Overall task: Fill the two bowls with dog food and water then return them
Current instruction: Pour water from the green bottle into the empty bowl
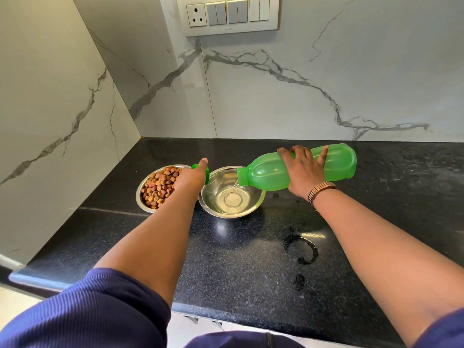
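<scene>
Two steel bowls: one [148,197] holds kibble, one [251,204] holds water. One green bottle [336,167]. One green cap [207,175]. Two hands, left [190,179] and right [302,172]. One watch [320,192]. One switch panel [228,15] with one socket [196,18].

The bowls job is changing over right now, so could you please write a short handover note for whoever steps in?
Right hand: grips the green bottle, tipped on its side, with water running into the right steel bowl.
Left hand: holds the green cap between the bowls.
Left steel bowl: filled with kibble, beside the water bowl on the black counter.
Done: food.
Left: finish the water, which is still shallow, cap the bottle, return both bowls.
Note the water spots on the counter.
</scene>
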